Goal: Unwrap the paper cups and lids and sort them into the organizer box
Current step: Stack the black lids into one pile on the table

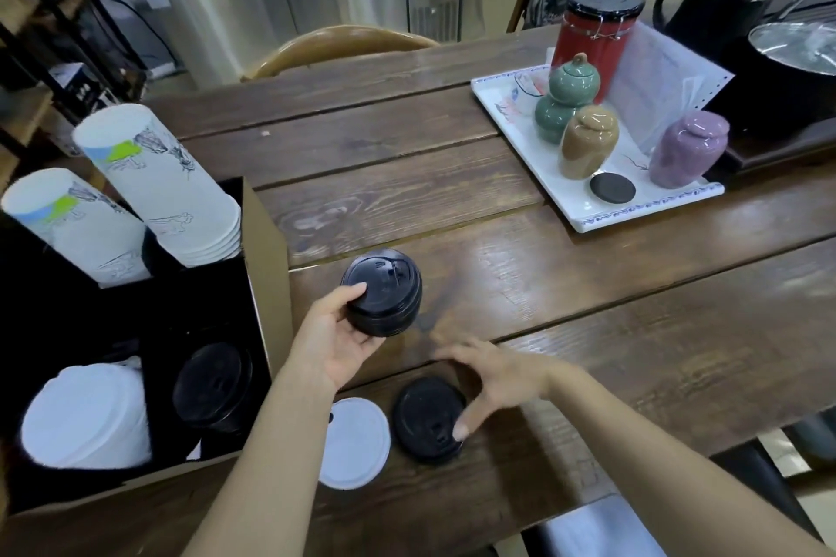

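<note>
at the left sits the organizer box (pixel 267 249), brown card outside and black inside. two stacks of printed paper cups (pixel 167 190) lean upside down in its far compartments. in the near compartments lie a stack of white lids (pixel 86 416) and, to its right, a stack of black lids (pixel 212 384). just right of the box, the person's left hand (pixel 334 339) is closed around a short stack of black lids (pixel 384 292), thumb on top, holding it above the wooden table (pixel 588 321). on the table near the front edge lies a single white lid (pixel 357 443), and beside it a black lid (pixel 425 418). the right hand (pixel 493 375) is spread over that black lid, fingers curled and thumb tip touching its rim, not yet closed on it. far right, a white tray (pixel 583 222) carries small ceramic jars (pixel 588 140) and a red canister (pixel 592 36).
</note>
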`<state>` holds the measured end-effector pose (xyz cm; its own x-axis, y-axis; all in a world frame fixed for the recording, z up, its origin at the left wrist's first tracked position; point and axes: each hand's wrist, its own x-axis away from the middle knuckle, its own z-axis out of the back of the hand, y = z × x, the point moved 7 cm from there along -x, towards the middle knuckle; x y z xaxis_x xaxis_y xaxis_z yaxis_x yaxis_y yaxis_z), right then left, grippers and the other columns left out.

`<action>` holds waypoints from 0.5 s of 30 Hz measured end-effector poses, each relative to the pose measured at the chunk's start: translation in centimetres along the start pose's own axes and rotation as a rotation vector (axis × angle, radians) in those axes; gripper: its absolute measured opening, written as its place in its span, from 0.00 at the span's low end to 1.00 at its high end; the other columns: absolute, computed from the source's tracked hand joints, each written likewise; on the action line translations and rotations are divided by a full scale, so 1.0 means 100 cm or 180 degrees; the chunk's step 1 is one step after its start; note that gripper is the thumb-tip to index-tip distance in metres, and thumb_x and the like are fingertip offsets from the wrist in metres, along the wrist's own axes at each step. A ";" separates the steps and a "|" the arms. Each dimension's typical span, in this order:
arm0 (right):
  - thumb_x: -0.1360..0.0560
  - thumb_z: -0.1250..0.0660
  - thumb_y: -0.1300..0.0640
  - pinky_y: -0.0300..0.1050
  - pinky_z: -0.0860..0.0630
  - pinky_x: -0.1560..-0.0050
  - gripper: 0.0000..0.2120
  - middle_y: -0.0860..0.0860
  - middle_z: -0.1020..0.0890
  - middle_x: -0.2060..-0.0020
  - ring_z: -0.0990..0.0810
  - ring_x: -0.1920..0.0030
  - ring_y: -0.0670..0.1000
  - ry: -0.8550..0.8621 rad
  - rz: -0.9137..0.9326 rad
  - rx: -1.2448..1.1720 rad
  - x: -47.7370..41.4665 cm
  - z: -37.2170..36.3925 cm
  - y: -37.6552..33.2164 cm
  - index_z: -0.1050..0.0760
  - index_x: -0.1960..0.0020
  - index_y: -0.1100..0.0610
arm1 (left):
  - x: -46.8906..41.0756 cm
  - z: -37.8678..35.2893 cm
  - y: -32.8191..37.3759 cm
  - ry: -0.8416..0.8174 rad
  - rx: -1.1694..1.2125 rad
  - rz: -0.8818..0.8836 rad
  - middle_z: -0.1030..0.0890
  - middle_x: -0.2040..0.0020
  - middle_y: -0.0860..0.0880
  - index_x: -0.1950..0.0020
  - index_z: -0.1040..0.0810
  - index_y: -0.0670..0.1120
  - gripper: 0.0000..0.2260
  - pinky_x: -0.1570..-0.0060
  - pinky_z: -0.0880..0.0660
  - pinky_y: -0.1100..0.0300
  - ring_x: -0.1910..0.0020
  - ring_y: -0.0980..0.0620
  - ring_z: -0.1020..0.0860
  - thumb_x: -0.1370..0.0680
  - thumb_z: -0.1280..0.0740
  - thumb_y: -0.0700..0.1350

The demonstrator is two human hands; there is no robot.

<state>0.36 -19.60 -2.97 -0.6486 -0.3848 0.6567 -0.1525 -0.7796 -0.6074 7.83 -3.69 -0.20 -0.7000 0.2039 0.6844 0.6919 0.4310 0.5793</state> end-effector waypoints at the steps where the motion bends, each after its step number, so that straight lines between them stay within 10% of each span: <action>1: 0.39 0.26 0.36 0.57 0.44 0.27 0.49 0.51 0.42 0.29 0.45 0.27 0.56 0.0032 -0.0211 0.0551 -0.002 -0.006 -0.002 0.47 0.27 0.46 | 0.002 0.003 -0.002 -0.0008 0.0018 0.0031 0.19 0.49 0.43 0.42 0.26 0.41 0.14 0.53 0.24 0.53 0.50 0.45 0.21 0.26 0.34 0.40; 7: 0.41 0.32 0.28 0.63 0.38 0.34 0.53 0.55 0.37 0.33 0.37 0.32 0.61 0.0314 -0.0617 0.1788 -0.006 -0.026 -0.035 0.46 0.28 0.57 | 0.011 0.016 -0.013 -0.0048 -0.0224 0.0120 0.19 0.49 0.43 0.46 0.24 0.43 0.09 0.54 0.24 0.53 0.49 0.45 0.21 0.26 0.34 0.40; 15: 0.33 0.36 0.64 0.63 0.46 0.32 0.47 0.56 0.53 0.24 0.52 0.25 0.61 0.0698 -0.0374 0.1785 -0.003 -0.013 -0.044 0.60 0.25 0.44 | 0.021 0.031 -0.014 -0.0106 -0.0208 0.0223 0.20 0.47 0.43 0.48 0.25 0.43 0.08 0.46 0.25 0.52 0.46 0.45 0.22 0.26 0.33 0.40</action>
<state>0.27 -15.38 -1.10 -0.7986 -0.2163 0.5616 0.1447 -0.9748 -0.1697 4.82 -1.14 -0.99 -0.6544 0.2611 0.7097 0.7485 0.3567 0.5590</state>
